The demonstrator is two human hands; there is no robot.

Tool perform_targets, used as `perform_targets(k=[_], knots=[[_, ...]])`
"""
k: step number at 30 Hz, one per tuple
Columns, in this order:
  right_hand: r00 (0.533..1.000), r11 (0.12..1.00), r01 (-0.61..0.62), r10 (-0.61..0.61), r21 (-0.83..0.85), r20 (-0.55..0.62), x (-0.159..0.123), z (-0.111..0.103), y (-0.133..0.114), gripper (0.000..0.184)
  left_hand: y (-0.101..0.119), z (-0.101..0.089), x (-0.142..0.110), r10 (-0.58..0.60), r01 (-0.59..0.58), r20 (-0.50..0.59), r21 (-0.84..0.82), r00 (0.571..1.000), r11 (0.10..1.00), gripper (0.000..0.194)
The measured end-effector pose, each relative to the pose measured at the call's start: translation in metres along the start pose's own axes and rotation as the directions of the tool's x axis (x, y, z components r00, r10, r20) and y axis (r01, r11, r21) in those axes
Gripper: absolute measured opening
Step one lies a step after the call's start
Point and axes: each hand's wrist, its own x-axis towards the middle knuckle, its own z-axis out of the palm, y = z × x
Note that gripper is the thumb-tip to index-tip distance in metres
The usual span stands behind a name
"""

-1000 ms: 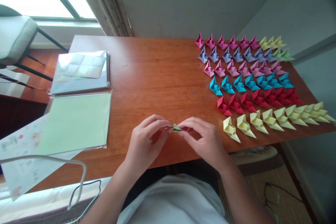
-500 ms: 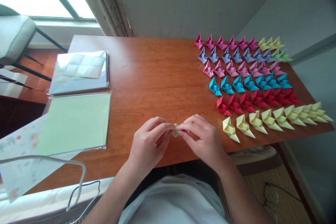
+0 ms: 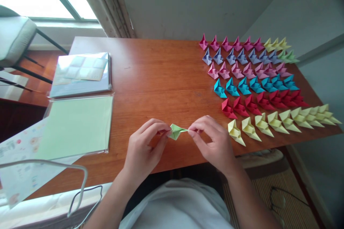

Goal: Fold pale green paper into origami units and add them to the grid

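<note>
Between my two hands, above the table's near edge, is a small green folded paper boat (image 3: 176, 132). My left hand (image 3: 147, 145) pinches its left tip between thumb and fingers. The thin right point is pinched by my right hand (image 3: 212, 141). Its middle shows freely between the fingertips, wide and diamond-like. Just right of my right hand begins a row of pale yellow folded paper boats (image 3: 235, 133). Behind it lie rows in red (image 3: 227, 108), blue (image 3: 220, 88), pink (image 3: 213, 71), purple (image 3: 207, 57) and magenta (image 3: 203, 42).
On the left of the wooden table (image 3: 156, 75) lie a wrapped pack of green paper (image 3: 80, 125) and a blue-grey pack (image 3: 80, 87). A printed sheet (image 3: 21, 168) sticks out below them. A white cable (image 3: 84, 175) curves at the lower left. A chair (image 3: 18, 35) stands beyond.
My hands have drawn apart, the left going left and the right going right. The green paper, mostly covered by fingers before, now shows stretched out between them.
</note>
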Motion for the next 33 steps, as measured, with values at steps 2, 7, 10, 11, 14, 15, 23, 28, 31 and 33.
perform_targets(k=[2,7,10,11,14,15,23,28,31,33], knots=[[1.000,1.000,0.001,-0.001,-0.003,-0.001,0.000,0.000,0.000,0.010,0.001,-0.001,-0.001,0.002,-0.002,-0.010,-0.014,1.000,1.000,0.013],[1.000,1.000,-0.010,0.010,-0.011,0.000,0.001,-0.001,0.001,0.011,0.003,-0.002,0.000,-0.029,0.025,-0.057,-0.085,0.998,0.996,0.012],[1.000,1.000,-0.025,0.025,-0.006,-0.005,0.000,-0.004,0.002,0.011,0.001,-0.005,-0.001,-0.043,0.033,-0.077,-0.126,0.996,0.991,0.011],[1.000,1.000,-0.029,0.029,-0.005,-0.007,0.000,-0.005,0.002,0.011,-0.001,-0.005,-0.001,-0.047,0.036,-0.076,-0.135,0.996,0.990,0.012],[0.999,0.999,-0.044,0.044,0.011,-0.013,-0.002,-0.008,0.003,0.012,-0.006,-0.006,-0.004,-0.071,0.056,-0.071,-0.188,0.995,0.981,0.012],[0.998,0.998,-0.057,0.058,0.023,-0.016,-0.002,-0.010,0.003,0.012,-0.006,-0.005,-0.005,-0.084,0.066,-0.075,-0.218,0.994,0.974,0.012],[0.992,0.995,-0.084,0.089,0.060,-0.084,-0.007,-0.020,-0.002,0.012,0.000,-0.001,-0.007,-0.191,0.115,-0.152,-0.407,0.970,0.906,0.013],[0.995,0.999,-0.054,0.054,0.000,-0.081,-0.005,-0.017,-0.004,0.011,-0.003,-0.001,-0.003,-0.136,0.092,-0.130,-0.300,0.982,0.949,0.011],[0.999,0.999,-0.006,0.004,-0.038,-0.052,-0.004,-0.013,-0.001,0.011,-0.005,0.001,0.000,-0.078,0.058,-0.084,-0.214,0.993,0.975,0.011],[0.999,0.998,0.018,-0.020,-0.068,-0.039,-0.003,-0.012,0.002,0.012,-0.006,0.003,0.001,-0.056,0.046,-0.055,-0.172,0.997,0.984,0.010]])
